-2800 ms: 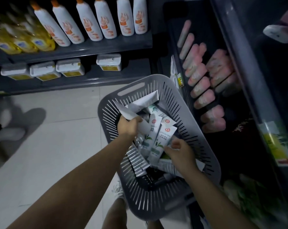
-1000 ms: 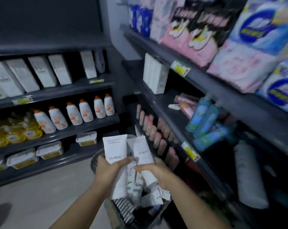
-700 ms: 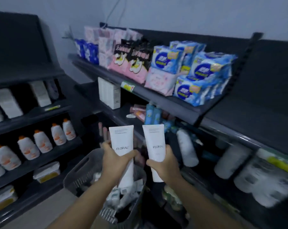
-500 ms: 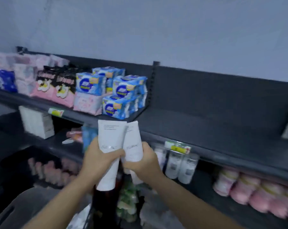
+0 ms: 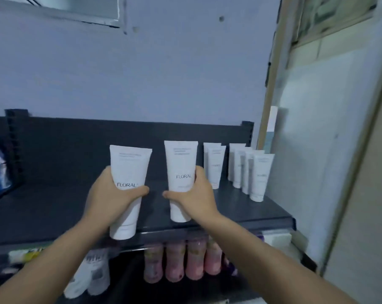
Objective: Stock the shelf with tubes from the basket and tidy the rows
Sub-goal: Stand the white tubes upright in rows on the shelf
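Since about half a second ago the view has swung right along the dark metal top shelf (image 5: 54, 207): the blue and pink packs are gone except a blue sliver at the left edge, and two rows of standing white tubes (image 5: 247, 170) now show at centre right. The two tubes are also spread apart, no longer overlapping. Reads as arrival at the stocking spot; placing comes next.

Left hand (image 5: 111, 196) is wrapped around the lower half of a white soft-plastic "FLORAL" tube (image 5: 129, 172), cap down, its bottom hanging in front of the shelf lip, not resting on it. Right hand (image 5: 194, 196) is closed around a second white "FLORAL" tube (image 5: 181, 165), cap down, over the shelf board near the front; cannot tell if the cap touches the board. It sits just left of the nearer standing row.

Basket is out of frame, so remaining stock unknown. Print on the standing tubes is too blurred to read. Lower shelf at the bottom of the frame is dim: pink bottles (image 5: 185, 262) and white bottles (image 5: 89, 275), labels unreadable. How deep the rows run is hidden.
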